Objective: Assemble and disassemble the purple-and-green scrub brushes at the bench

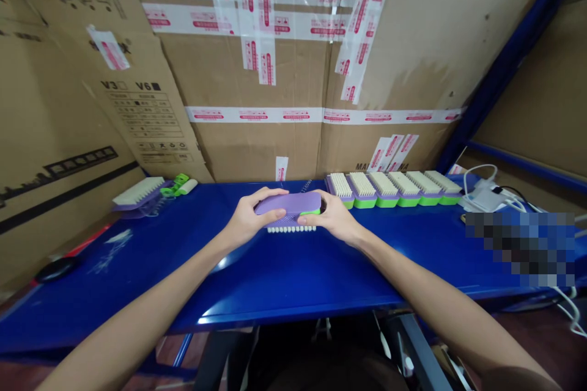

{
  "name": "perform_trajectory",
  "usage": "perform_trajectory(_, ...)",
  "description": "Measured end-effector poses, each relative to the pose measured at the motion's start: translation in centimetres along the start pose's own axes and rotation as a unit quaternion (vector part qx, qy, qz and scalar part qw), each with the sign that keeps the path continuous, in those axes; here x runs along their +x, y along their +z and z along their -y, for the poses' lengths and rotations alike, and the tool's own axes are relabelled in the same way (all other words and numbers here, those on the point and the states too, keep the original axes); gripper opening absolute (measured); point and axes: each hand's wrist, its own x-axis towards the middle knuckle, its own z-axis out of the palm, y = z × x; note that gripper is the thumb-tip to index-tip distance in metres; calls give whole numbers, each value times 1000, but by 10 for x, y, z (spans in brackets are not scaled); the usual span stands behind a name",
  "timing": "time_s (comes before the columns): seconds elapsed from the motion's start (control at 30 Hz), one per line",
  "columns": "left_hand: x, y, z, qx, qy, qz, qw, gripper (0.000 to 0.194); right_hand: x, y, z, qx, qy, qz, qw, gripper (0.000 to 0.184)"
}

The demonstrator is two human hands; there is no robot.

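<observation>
Between my two hands is a purple brush (288, 203) with a bit of green at its right end. Its pale bristles point down, just above the blue tabletop. My left hand (252, 215) grips the left end, thumb along the near side. Closed round the right end is my right hand (331, 215), its thumb by the green part. To the right, a row of several purple-and-green brushes (385, 189) lies with bristles up. At the far left are more purple brush parts (142, 194) with white bristles, beside small green pieces (180, 186).
Taped cardboard (257, 85) walls the back and left of the blue table (284, 281). A white power strip with cables (486, 195) sits at the right, near a blurred-out dark object (523, 250). A black round object (57, 269) lies at the left edge.
</observation>
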Motion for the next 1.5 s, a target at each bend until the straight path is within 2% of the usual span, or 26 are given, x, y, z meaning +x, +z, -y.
perform_trajectory(0.1, -3, 4, -1, 50, 16, -27, 998, 58, 2, 1, -8, -16, -18, -17, 1000, 75)
perform_trajectory(0.23, -4, 8, -2, 118, 55, -66, 989, 65, 1, 9, -18, -149, -76, -116, 979, 77)
perform_trajectory(0.3, -4, 9, -2, 131, 66, -70, 987, 68, -1, 11, -21, -185, -87, -127, 971, 76)
perform_trajectory(0.5, 0, 3, 3, 65, 28, -25, 997, 65, -2, 10, -23, -52, -31, -59, 996, 86)
perform_trajectory(0.6, 3, -1, 7, 27, -4, -4, 1000, 64, 0, 6, -19, -18, 4, -38, 999, 81)
perform_trajectory(0.7, 5, -1, 7, 5, -26, 4, 1000, 63, 1, 0, -14, -12, 11, -25, 1000, 74)
perform_trajectory(0.87, 6, -2, 5, -5, -28, 9, 1000, 62, 1, -7, -11, 8, 14, -12, 1000, 74)
perform_trajectory(1.13, 6, -11, 0, -15, -24, 52, 998, 58, -4, -5, -7, 31, 17, 33, 999, 72)
perform_trajectory(1.37, 7, -12, -3, -19, -30, 59, 998, 56, -3, -11, -8, 16, 9, 41, 999, 63)
perform_trajectory(1.5, 7, -11, -1, -9, -23, 51, 998, 55, -2, -13, -9, 17, 9, 53, 998, 65)
